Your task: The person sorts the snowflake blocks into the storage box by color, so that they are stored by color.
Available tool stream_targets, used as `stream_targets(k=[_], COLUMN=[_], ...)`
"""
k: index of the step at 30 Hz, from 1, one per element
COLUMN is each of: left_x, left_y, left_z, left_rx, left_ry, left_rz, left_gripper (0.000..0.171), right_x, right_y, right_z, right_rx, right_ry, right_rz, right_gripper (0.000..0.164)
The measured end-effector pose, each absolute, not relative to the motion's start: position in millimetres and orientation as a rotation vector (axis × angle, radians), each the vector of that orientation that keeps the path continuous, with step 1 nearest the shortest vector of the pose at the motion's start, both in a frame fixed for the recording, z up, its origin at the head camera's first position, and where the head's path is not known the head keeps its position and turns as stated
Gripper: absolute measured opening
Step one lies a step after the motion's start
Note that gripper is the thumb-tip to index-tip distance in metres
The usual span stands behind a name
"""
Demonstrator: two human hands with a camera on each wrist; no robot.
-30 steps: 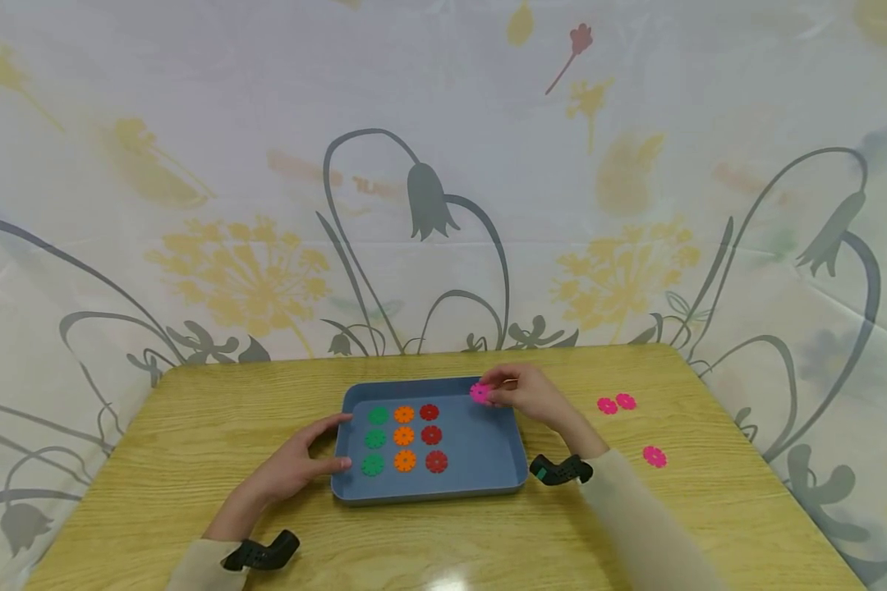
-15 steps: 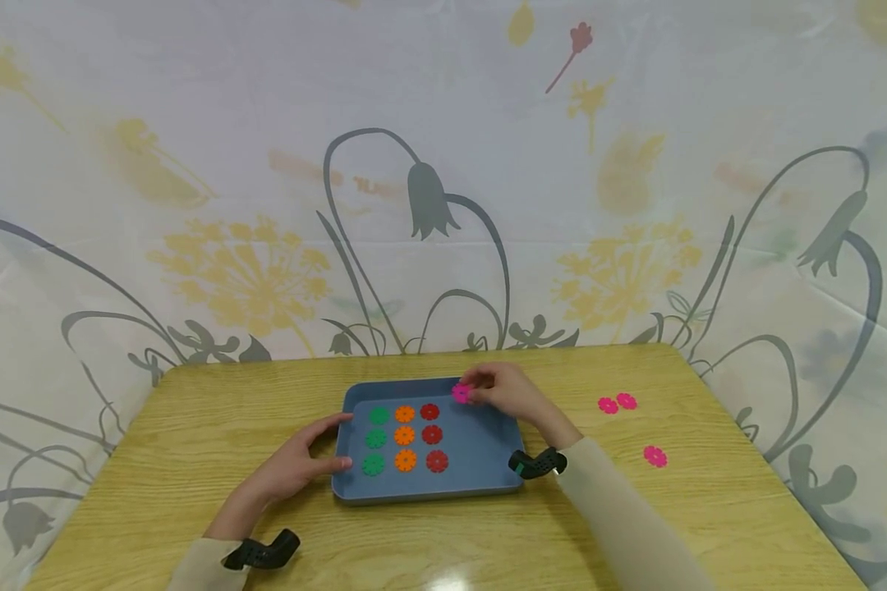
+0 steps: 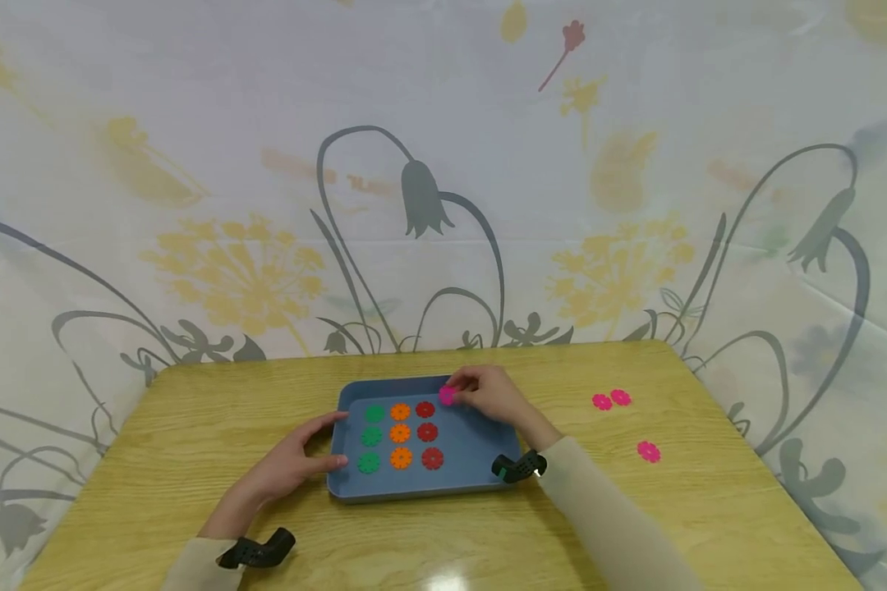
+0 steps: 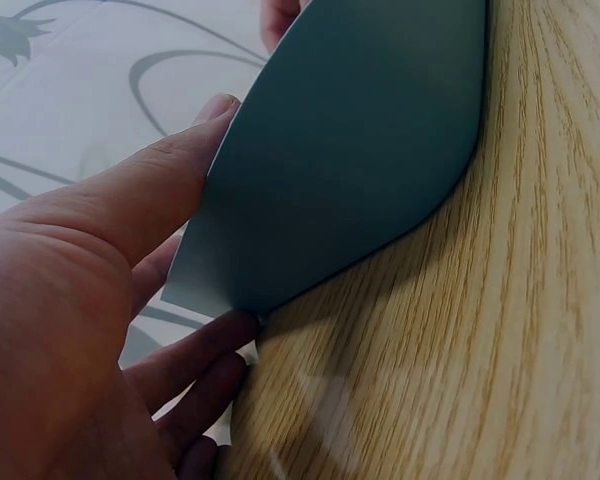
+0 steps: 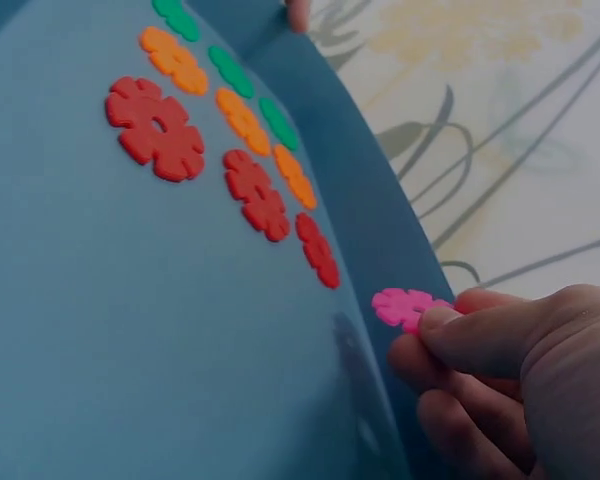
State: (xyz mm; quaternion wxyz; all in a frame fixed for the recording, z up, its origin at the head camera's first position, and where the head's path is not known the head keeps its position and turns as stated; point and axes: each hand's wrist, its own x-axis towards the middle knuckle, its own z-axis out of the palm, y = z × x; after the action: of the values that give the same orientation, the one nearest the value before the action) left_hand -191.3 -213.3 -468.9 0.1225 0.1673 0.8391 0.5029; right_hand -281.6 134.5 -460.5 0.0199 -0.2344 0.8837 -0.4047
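A blue tray [image 3: 480,484] lies on the wooden table. Inside it are rows of notched flower-shaped discs: green [image 3: 371,437], orange [image 3: 401,432] and red [image 3: 428,432]. At the tray's left edge my left hand [image 3: 290,466] grips the rim; its thumb [image 4: 170,180] and a finger reach over the wall, while other fingers stay outside. Over the tray's far side, my right hand [image 3: 494,396] pinches a pink flower-shaped disc [image 5: 405,306] between thumb and fingers. In the right wrist view this disc is beyond the red column, close to the far wall, partly covered by the thumb.
On the table right of the tray lie two pink discs close together, one [image 3: 602,402] beside another [image 3: 621,397]. A third pink disc [image 3: 649,451] lies nearer. Behind the table [image 3: 214,410] hangs a flower-patterned cloth [image 3: 443,271].
My right hand has moved left over the tray with the pink disc, toward the red column. The left hand has stayed on the tray's rim.
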Motion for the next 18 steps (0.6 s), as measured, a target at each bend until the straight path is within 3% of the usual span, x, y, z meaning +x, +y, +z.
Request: stream_targets(k=[18], left_x=[-191.1], left_y=[-212.8], left_z=[-468.2], left_rx=[0.513], left_ry=[2.466], left_rz=[1.443], left_gripper=[0.068], right_x=[-277.0], right_y=[126.3], right_z=[-460.1], right_rx=[-0.687], right_ry=[2.926], right_rz=[-0.979], right_gripper=[0.008])
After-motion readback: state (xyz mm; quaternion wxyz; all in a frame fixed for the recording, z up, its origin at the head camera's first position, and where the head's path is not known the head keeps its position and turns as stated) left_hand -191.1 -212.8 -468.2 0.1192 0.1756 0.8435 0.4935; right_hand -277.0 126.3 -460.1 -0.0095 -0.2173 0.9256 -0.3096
